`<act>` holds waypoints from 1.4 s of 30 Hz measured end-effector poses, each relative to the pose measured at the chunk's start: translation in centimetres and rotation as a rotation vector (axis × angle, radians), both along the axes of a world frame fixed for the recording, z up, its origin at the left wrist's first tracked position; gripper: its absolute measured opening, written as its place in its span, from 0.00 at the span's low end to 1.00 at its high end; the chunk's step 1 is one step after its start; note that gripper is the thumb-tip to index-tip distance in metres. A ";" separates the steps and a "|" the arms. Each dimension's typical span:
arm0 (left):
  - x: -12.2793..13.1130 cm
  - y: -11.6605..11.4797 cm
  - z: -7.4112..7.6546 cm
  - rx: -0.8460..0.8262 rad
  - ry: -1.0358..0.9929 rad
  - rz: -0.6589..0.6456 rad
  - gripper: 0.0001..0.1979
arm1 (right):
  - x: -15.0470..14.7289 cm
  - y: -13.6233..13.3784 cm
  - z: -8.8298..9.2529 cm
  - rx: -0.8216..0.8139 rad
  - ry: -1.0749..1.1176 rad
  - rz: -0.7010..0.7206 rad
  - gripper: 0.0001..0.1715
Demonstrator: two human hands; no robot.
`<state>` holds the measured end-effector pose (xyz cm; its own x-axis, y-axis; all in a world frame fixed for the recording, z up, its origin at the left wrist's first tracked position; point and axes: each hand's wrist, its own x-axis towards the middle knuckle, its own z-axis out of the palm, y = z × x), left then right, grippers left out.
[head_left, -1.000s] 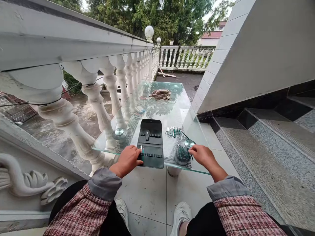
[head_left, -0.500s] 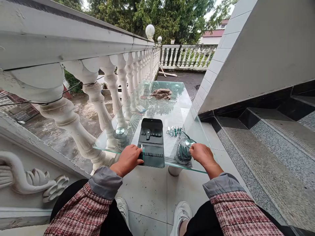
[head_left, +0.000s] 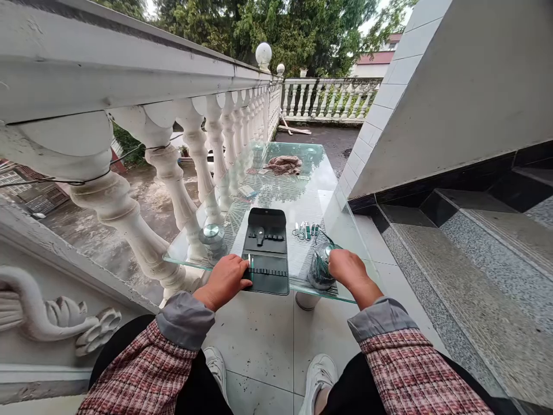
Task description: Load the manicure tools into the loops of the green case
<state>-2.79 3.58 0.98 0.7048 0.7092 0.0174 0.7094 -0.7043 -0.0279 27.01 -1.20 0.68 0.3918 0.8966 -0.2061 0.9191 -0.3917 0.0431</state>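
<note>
A black manicure case [head_left: 266,248] lies unfolded on the glass table, with rows of elastic loops and one dark tool in its upper half. Two slim tools [head_left: 250,264] sit at the left of its lower half. My left hand [head_left: 227,276] is closed on the lower left edge of this case, beside those tools. My right hand [head_left: 351,272] is closed over a pile of slim metal tools [head_left: 318,264] near the front right of the table. Its fingertips are hidden, so what it holds cannot be made out. Nail clippers [head_left: 307,230] and small scissors [head_left: 298,233] lie behind the pile.
The glass table [head_left: 298,199] stands on legs with round metal caps [head_left: 211,230]. A brown crumpled cloth [head_left: 284,165] and a small card [head_left: 247,191] lie farther back. A white balustrade [head_left: 162,167] runs along the left; stone steps [head_left: 432,253] rise at the right.
My right hand has shifted slightly left and inward over the tool pile. My left hand and the case have stayed in place.
</note>
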 end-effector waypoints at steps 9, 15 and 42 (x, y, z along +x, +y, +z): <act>0.0 -0.1 0.1 -0.001 0.010 0.006 0.19 | 0.5 0.0 0.3 -0.018 0.016 -0.020 0.18; 0.0 -0.1 0.2 0.005 -0.006 -0.001 0.17 | 0.4 -0.2 0.4 0.014 0.040 -0.044 0.16; -0.2 -0.5 0.0 -0.053 0.007 0.006 0.18 | -12.9 4.1 -1.2 0.458 1.363 -0.089 0.18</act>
